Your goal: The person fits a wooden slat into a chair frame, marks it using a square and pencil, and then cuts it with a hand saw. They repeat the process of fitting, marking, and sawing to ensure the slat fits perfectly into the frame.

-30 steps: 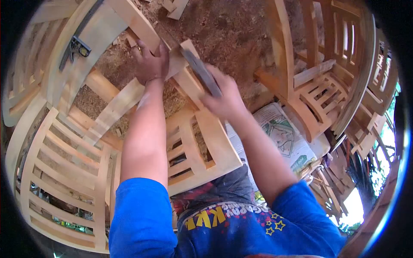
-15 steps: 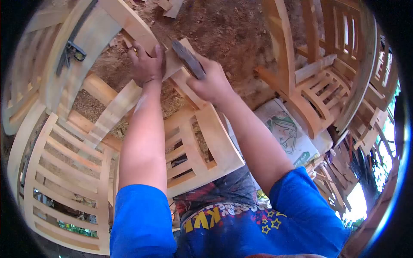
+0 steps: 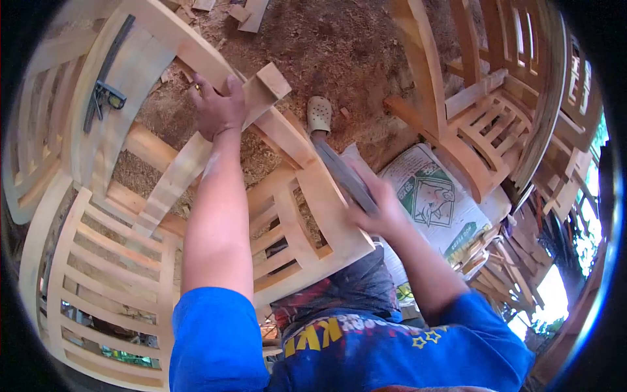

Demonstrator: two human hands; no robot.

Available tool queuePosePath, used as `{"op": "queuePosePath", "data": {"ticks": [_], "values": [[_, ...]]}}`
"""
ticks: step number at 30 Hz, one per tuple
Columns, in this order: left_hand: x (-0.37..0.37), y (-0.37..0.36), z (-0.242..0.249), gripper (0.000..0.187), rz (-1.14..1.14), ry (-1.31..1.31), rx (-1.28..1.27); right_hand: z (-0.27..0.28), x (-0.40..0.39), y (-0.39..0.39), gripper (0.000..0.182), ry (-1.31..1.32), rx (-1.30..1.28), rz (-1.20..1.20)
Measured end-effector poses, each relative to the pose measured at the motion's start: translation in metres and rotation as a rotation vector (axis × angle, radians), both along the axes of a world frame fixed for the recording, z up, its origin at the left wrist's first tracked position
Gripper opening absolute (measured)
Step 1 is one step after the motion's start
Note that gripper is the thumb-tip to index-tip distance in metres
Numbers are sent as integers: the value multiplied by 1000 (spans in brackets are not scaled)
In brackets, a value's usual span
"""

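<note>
Right hand (image 3: 382, 208): closed round dark bar (image 3: 343, 171), long axis running forward-left from it | left hand (image 3: 219, 112): against curved rail (image 3: 186, 43), grip unclear | end block (image 3: 273, 80): near, forward-right of left hand, the closer of 2 hands

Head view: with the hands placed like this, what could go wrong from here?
The left hand is against the wooden rail, so a stray swing of the dark bar towards it could catch the fingers.
The bar's far end appears near the shoe; if the right hand lost its grip, it might drop there.
A jolt could perhaps slide the black tool off the curved board.
</note>
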State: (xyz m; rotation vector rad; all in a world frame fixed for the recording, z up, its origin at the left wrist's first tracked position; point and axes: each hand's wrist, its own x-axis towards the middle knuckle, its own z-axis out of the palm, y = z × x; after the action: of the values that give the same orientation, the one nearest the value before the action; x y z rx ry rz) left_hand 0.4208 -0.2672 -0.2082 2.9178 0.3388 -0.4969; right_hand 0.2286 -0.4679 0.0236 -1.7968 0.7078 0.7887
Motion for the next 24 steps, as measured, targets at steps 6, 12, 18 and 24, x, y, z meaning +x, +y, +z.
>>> {"op": "queuePosePath", "data": {"ticks": [6, 12, 18, 24], "values": [[2, 5, -8, 85, -20, 36, 46, -99, 80, 31, 74, -294, -41, 33], [-3, 4, -5, 86, -45, -85, -19, 90, -58, -17, 82, 119, -66, 72], [0, 0, 0, 85, -12, -69, 0, -8, -17, -7, 81, -218, -52, 49], [-2, 3, -6, 85, -47, -95, 20, -89, 66, 23, 75, -263, -11, 29]]}}
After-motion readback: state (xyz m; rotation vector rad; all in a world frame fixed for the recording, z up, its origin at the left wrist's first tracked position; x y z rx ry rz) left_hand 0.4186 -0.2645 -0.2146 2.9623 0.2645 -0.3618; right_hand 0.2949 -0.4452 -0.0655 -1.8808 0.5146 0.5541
